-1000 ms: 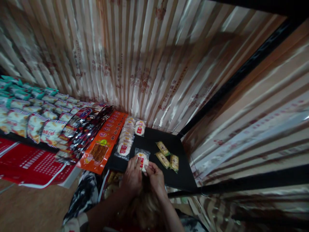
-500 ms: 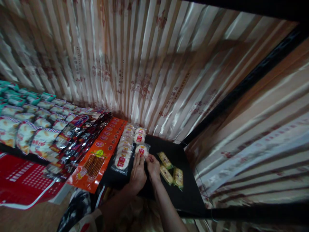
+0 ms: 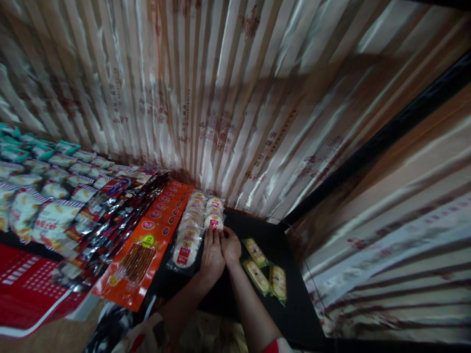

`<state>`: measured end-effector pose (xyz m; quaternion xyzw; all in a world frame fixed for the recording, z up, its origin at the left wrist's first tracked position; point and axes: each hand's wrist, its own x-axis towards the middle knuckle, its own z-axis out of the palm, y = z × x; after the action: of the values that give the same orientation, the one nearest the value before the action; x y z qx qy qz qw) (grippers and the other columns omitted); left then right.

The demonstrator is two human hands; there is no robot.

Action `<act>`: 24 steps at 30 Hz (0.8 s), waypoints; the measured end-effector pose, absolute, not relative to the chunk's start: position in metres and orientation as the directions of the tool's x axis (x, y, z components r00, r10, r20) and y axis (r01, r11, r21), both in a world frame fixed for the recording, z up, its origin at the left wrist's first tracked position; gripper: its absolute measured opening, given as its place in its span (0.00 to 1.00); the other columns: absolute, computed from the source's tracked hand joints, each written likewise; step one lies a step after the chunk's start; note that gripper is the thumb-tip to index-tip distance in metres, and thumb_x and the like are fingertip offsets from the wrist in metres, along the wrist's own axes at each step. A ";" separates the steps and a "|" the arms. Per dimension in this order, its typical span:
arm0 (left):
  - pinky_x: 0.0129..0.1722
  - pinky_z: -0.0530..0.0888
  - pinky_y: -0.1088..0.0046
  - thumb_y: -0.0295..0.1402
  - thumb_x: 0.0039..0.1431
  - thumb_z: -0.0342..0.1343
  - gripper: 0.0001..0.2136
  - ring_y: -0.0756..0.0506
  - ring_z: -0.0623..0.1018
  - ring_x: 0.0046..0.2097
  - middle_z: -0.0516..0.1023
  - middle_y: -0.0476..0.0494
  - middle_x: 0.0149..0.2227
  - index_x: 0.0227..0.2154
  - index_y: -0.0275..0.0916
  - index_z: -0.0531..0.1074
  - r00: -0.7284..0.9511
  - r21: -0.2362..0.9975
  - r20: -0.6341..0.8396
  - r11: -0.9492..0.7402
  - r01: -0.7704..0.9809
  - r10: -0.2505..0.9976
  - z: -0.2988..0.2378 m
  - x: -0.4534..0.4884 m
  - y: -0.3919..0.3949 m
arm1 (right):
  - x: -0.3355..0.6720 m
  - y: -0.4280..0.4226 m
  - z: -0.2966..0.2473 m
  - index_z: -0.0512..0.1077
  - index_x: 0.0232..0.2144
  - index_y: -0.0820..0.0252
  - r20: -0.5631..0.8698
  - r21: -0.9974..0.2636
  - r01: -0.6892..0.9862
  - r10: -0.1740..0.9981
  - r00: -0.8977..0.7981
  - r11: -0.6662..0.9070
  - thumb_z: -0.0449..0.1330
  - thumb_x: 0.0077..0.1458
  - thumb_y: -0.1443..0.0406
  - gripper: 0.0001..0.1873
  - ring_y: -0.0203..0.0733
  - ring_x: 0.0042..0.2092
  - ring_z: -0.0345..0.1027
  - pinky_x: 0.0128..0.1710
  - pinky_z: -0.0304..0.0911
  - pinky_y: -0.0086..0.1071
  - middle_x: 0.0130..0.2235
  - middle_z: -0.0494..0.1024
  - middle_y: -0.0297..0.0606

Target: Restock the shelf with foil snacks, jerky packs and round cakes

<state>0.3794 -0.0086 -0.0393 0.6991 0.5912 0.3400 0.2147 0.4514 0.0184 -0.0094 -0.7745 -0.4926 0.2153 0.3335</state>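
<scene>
A clear-wrapped packet of round white crackers (image 3: pixel 214 221) with a red label lies in the short right-hand row on the black shelf (image 3: pixel 253 223). My left hand (image 3: pixel 212 254) rests on its near end, fingers stretched out flat and side by side. Against it on the right, my right hand (image 3: pixel 231 246) is curled at the packet's near right edge, its fingertips partly hidden. Left of my hands runs a longer row of the same cracker packets (image 3: pixel 185 249), overlapping one another. Several small yellow wrapped cakes (image 3: pixel 256 276) lie on the shelf to the right.
Long orange snack packs (image 3: pixel 138 260) lie left of the crackers. Beyond them are dark shiny packets (image 3: pixel 117 208), white snack bags (image 3: pixel 57 220) and green packets (image 3: pixel 43 152). A red basket (image 3: pixel 25 279) stands at lower left. Shiny printed sheeting (image 3: pixel 221 98) and a black post (image 3: pixel 375 147) bound the shelf.
Both hands have pushed the cracker packet away from me, up against the packets behind it. My right hand is now closer to my left. The view has shifted slightly.
</scene>
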 end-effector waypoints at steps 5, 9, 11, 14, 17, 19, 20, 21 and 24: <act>0.61 0.57 0.53 0.19 0.54 0.39 0.25 0.37 0.52 0.64 0.55 0.26 0.61 0.57 0.23 0.56 0.089 0.694 0.216 -0.217 0.686 0.972 -0.040 0.376 -0.009 | 0.448 0.018 -0.006 0.71 0.45 0.57 0.051 -0.652 0.697 0.899 0.436 -0.300 0.53 0.51 0.58 0.20 0.44 0.39 0.70 0.37 0.62 0.33 0.39 0.77 0.42; 0.61 0.56 0.54 0.20 0.54 0.40 0.24 0.36 0.49 0.65 0.54 0.25 0.62 0.56 0.23 0.59 0.137 0.674 0.175 -0.220 0.705 0.975 -0.023 0.370 -0.023 | 0.447 0.005 -0.007 0.68 0.49 0.65 0.060 -0.747 0.618 0.901 0.429 -0.245 0.53 0.49 0.61 0.25 0.45 0.43 0.70 0.44 0.62 0.34 0.44 0.75 0.47; 0.61 0.56 0.55 0.24 0.56 0.41 0.22 0.36 0.49 0.65 0.55 0.26 0.62 0.54 0.24 0.62 0.158 0.664 0.203 -0.254 0.703 0.966 -0.015 0.367 -0.037 | 0.446 -0.010 -0.008 0.68 0.49 0.67 0.054 -0.820 0.534 0.903 0.427 -0.204 0.52 0.49 0.62 0.25 0.44 0.44 0.70 0.46 0.62 0.35 0.46 0.75 0.48; 0.61 0.58 0.56 0.27 0.58 0.42 0.21 0.38 0.54 0.63 0.61 0.29 0.59 0.54 0.25 0.62 0.241 0.655 0.251 -0.348 0.671 0.937 -0.013 0.362 -0.068 | 0.442 -0.043 -0.011 0.69 0.47 0.66 0.072 -0.900 0.419 0.903 0.424 -0.125 0.49 0.51 0.60 0.23 0.44 0.46 0.69 0.48 0.62 0.36 0.47 0.75 0.48; 0.60 0.61 0.57 0.28 0.57 0.41 0.23 0.39 0.60 0.61 0.65 0.30 0.57 0.55 0.25 0.60 0.313 0.648 0.330 -0.455 0.611 0.890 -0.023 0.352 -0.111 | 0.435 -0.089 -0.016 0.71 0.44 0.64 0.094 -0.940 0.338 0.919 0.382 -0.045 0.49 0.52 0.60 0.21 0.43 0.46 0.70 0.48 0.63 0.36 0.45 0.76 0.46; 0.57 0.65 0.58 0.28 0.58 0.40 0.22 0.41 0.64 0.58 0.67 0.32 0.55 0.55 0.29 0.61 0.317 0.640 0.403 -0.512 0.572 0.858 -0.035 0.339 -0.144 | 0.431 -0.125 -0.023 0.72 0.41 0.62 0.126 -0.939 0.344 0.933 0.337 0.002 0.47 0.54 0.60 0.19 0.42 0.45 0.70 0.48 0.64 0.36 0.43 0.77 0.45; 0.55 0.68 0.58 0.27 0.58 0.39 0.21 0.42 0.67 0.56 0.69 0.33 0.53 0.54 0.31 0.61 0.307 0.636 0.440 -0.534 0.558 0.844 -0.041 0.331 -0.160 | 0.429 -0.144 -0.029 0.73 0.40 0.61 0.156 -0.924 0.382 0.936 0.316 0.025 0.47 0.54 0.61 0.18 0.42 0.44 0.71 0.47 0.64 0.36 0.42 0.77 0.44; 0.54 0.69 0.59 0.27 0.59 0.39 0.21 0.42 0.68 0.55 0.70 0.33 0.52 0.55 0.32 0.61 0.327 0.625 0.455 -0.558 0.545 0.828 -0.047 0.321 -0.177 | 0.428 -0.164 -0.036 0.73 0.38 0.59 0.182 -0.897 0.440 0.946 0.268 0.048 0.46 0.55 0.62 0.17 0.42 0.44 0.71 0.47 0.64 0.36 0.41 0.78 0.43; 0.51 0.71 0.63 0.27 0.58 0.41 0.19 0.44 0.72 0.51 0.73 0.36 0.48 0.51 0.36 0.66 0.411 0.577 0.463 -0.619 0.533 0.785 -0.062 0.294 -0.214 | 0.428 -0.212 -0.065 0.74 0.39 0.55 0.155 -0.810 0.581 0.984 0.082 0.079 0.47 0.53 0.65 0.18 0.43 0.42 0.71 0.45 0.66 0.37 0.40 0.78 0.40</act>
<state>0.2936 -0.2142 -0.0625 0.8220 0.4008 0.3660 0.1726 0.4281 -0.2121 -0.0647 -0.6261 -0.6250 0.2613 0.3860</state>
